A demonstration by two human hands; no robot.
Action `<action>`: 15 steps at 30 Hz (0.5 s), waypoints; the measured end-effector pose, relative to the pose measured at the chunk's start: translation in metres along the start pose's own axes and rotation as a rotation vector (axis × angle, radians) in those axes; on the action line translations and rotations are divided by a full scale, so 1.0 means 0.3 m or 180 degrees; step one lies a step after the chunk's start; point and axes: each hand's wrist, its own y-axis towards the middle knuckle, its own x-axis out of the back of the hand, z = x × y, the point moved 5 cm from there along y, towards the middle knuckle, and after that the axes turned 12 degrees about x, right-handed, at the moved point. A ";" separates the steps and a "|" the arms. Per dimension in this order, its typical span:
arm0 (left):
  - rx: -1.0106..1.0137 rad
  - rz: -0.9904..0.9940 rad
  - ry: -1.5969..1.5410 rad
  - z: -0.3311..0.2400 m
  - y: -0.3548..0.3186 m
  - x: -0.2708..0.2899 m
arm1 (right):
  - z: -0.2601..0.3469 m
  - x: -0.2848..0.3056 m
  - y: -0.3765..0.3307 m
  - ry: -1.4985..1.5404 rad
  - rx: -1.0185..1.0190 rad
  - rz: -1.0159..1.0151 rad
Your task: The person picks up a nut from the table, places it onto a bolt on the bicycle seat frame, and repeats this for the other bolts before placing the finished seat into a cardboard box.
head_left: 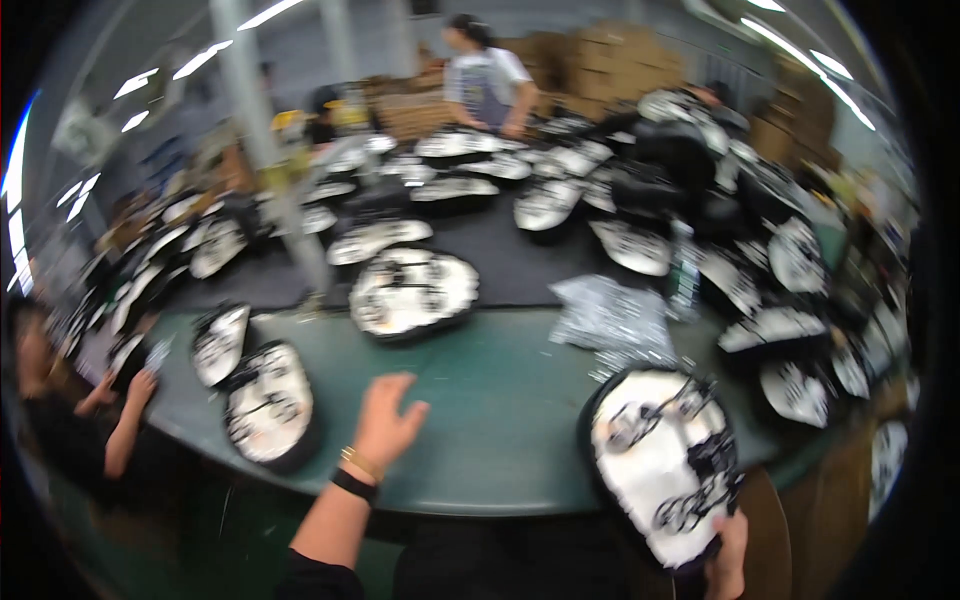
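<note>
My left hand hovers over the green table with fingers spread, holding nothing. It is nearest to an oval white-and-black panel at the table's left edge. My right hand grips the lower end of another oval white panel with black wiring parts, tilted at the table's right front edge. A similar panel lies further back near the middle.
Many more oval panels cover the dark surface behind. A clear plastic bag lies right of centre. One person sits at the left, another stands at the back by stacked cardboard boxes. A pillar rises at the left.
</note>
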 end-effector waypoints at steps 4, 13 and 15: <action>0.0251 -0.0031 0.1171 0.137 0.287 -0.140 | 0.144 0.322 -0.172 -0.0172 0.0599 -0.1206; -0.0278 -0.0079 0.2511 0.414 0.435 -0.168 | -0.184 0.851 -0.697 -0.1142 -0.1036 -0.3709; -0.0491 -0.0022 0.2389 0.294 0.389 -0.172 | -0.301 0.909 -0.792 -0.0839 -0.1671 -0.3758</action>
